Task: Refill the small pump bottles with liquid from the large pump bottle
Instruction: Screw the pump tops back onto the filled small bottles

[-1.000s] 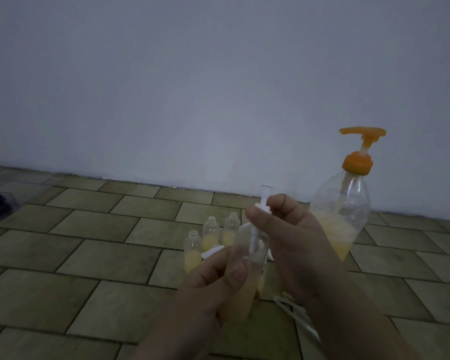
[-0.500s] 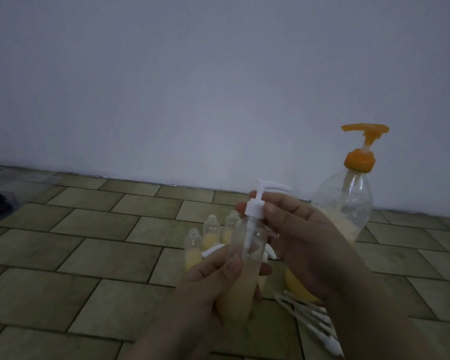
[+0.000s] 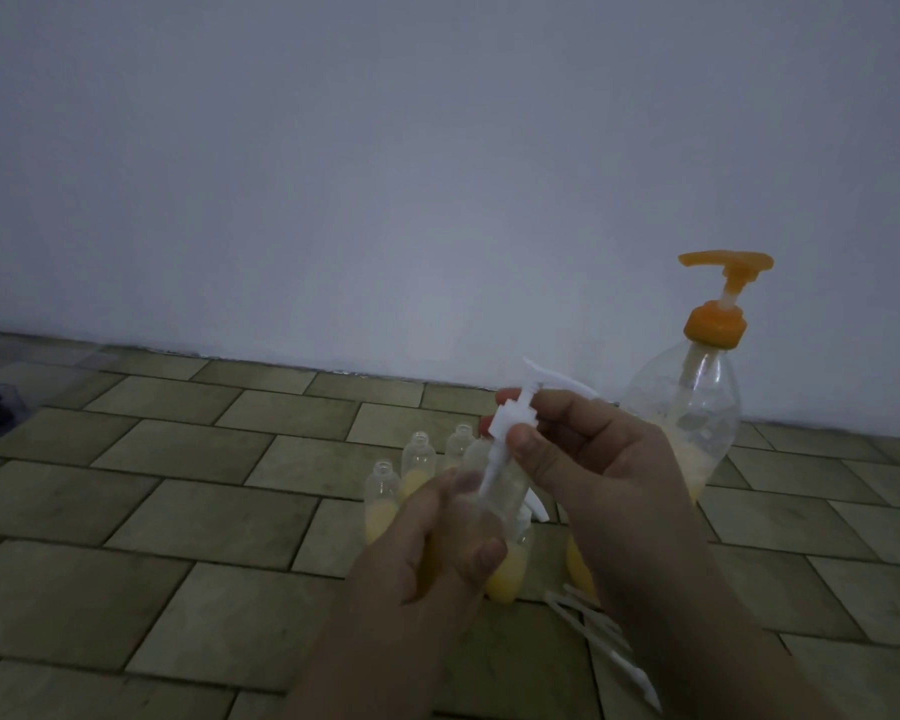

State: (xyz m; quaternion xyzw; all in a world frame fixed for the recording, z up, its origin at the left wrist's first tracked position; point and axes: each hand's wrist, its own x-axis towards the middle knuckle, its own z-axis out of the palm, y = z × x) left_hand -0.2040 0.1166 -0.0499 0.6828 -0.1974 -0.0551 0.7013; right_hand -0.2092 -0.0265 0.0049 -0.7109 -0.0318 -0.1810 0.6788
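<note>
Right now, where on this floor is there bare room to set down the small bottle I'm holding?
The tiled floor is bare to the left of the open small bottles, up to the wall. It is crowded around the large pump bottle, and loose white pump heads lie beneath the right hand.

Both forearms rise from the near edge, hands meeting at centre. The left hand (image 3: 437,543) is curled around a small bottle (image 3: 494,517), thumb pressed across its front and fingers wrapped behind. The right hand (image 3: 598,475), slightly higher and to the right, pinches a white pump head (image 3: 515,415) between thumb and forefinger, the other fingers bent loosely behind.
</note>
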